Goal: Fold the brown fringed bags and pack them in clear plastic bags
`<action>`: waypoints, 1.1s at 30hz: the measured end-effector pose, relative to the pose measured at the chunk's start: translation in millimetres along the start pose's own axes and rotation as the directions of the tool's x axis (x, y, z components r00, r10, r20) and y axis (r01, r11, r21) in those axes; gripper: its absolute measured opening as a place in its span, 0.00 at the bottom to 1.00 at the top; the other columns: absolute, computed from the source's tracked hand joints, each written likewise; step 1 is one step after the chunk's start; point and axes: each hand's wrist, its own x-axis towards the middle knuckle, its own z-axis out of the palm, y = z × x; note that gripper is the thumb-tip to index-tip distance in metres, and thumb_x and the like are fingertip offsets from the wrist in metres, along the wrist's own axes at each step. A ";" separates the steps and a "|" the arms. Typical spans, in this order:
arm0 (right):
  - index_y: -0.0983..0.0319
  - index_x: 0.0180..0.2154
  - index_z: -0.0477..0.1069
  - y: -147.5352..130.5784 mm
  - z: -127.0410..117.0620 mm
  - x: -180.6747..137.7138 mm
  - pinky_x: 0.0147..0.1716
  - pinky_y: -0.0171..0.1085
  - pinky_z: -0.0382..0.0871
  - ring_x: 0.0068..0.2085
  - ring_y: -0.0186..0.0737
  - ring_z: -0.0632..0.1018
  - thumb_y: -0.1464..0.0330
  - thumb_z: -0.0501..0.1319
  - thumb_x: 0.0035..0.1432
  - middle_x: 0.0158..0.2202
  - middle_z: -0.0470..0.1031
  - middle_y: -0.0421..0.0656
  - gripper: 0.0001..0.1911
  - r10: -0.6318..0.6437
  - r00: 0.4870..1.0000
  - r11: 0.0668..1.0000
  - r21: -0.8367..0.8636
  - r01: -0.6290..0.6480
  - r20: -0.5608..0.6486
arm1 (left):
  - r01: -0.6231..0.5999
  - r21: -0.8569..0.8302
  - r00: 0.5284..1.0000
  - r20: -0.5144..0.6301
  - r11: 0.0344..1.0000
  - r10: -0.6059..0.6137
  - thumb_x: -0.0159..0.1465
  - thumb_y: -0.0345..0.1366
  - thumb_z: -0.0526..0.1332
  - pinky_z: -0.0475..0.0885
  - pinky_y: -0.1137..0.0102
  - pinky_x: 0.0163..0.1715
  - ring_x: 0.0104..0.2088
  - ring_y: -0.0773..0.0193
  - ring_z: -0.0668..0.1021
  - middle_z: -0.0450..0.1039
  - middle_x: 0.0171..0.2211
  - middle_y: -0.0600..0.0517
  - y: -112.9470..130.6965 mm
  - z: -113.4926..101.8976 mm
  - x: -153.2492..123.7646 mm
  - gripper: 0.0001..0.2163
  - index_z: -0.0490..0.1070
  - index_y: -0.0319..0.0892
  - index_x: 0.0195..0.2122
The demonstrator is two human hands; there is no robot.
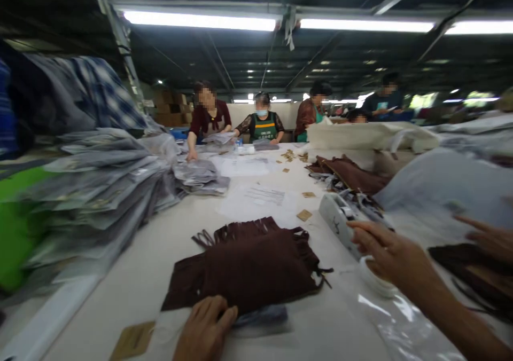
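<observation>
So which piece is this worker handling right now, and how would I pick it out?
Start at the long white table and come to its near end. There the left hand presses on a dark brown fringed garment lying flat. Unlike the grey bagged stacks on the left, it is unbagged and edged with tassels.

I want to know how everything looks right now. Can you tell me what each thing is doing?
Left hand: flat, pressing on the brown cloth's near edge.
Right hand: resting on a white roll of tape, fingers bent.
Brown cloth: folded, lying flat, fringe sticking out.
Roll of tape: lying flat on the table.
Plastic bag: flat under the right arm.
Stack of bagged clothes: piled high, leaning.
Ceiling lamp: on.
</observation>
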 end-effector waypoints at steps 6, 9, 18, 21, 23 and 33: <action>0.59 0.65 0.59 -143.6 106.7 -50.8 0.63 0.49 0.62 0.64 0.46 0.65 0.63 0.53 0.67 0.65 0.64 0.46 0.26 -0.680 0.727 0.728 0.217 0.651 0.099 | 0.166 -0.042 0.983 0.090 0.985 -0.162 0.61 0.28 0.64 0.71 0.65 0.34 0.34 0.59 0.75 0.73 0.33 0.54 27.2 -9.2 7.5 0.09 0.71 0.48 0.40; 0.60 0.67 0.54 -149.5 157.9 -63.4 0.66 0.53 0.57 0.66 0.48 0.62 0.59 0.56 0.66 0.67 0.59 0.46 0.32 -0.760 0.625 0.650 0.220 0.727 0.180 | 0.213 -0.081 0.975 0.086 0.974 -0.206 0.60 0.31 0.67 0.75 0.63 0.38 0.37 0.57 0.77 0.75 0.36 0.52 24.3 -15.2 1.1 0.12 0.71 0.47 0.45; 0.56 0.69 0.45 -122.6 208.4 -77.3 0.65 0.53 0.55 0.66 0.48 0.62 0.54 0.55 0.66 0.68 0.56 0.42 0.36 -0.743 0.622 0.669 0.245 0.701 0.248 | 0.455 0.287 0.849 0.145 0.843 -0.508 0.67 0.28 0.48 0.75 0.60 0.51 0.52 0.57 0.76 0.74 0.53 0.45 -63.4 -79.8 -86.8 0.19 0.65 0.42 0.57; 0.55 0.69 0.45 -121.9 209.2 -77.7 0.64 0.54 0.56 0.66 0.48 0.63 0.52 0.55 0.66 0.68 0.57 0.42 0.37 -0.747 0.623 0.664 0.232 0.710 0.231 | 0.509 0.292 0.717 0.376 0.810 -0.586 0.64 0.25 0.49 0.73 0.62 0.49 0.48 0.58 0.77 0.76 0.47 0.46 -67.8 -94.4 -78.1 0.17 0.70 0.43 0.48; 0.55 0.69 0.46 -121.4 211.3 -77.7 0.64 0.54 0.55 0.65 0.49 0.63 0.52 0.55 0.66 0.68 0.58 0.42 0.37 -0.747 0.627 0.665 0.238 0.708 0.220 | 0.550 0.311 0.637 0.445 0.775 -0.630 0.62 0.24 0.51 0.71 0.62 0.46 0.44 0.56 0.76 0.76 0.41 0.48 -66.4 -103.3 -61.6 0.12 0.72 0.43 0.39; 0.58 0.67 0.54 -128.0 207.7 -77.1 0.65 0.55 0.55 0.66 0.48 0.63 0.51 0.54 0.67 0.67 0.59 0.44 0.33 -0.719 0.651 0.694 0.304 0.652 0.246 | 0.737 -0.195 0.653 0.452 0.647 -0.608 0.67 0.45 0.56 0.66 0.70 0.33 0.34 0.61 0.74 0.72 0.31 0.53 -50.0 -154.4 11.1 0.13 0.74 0.43 0.35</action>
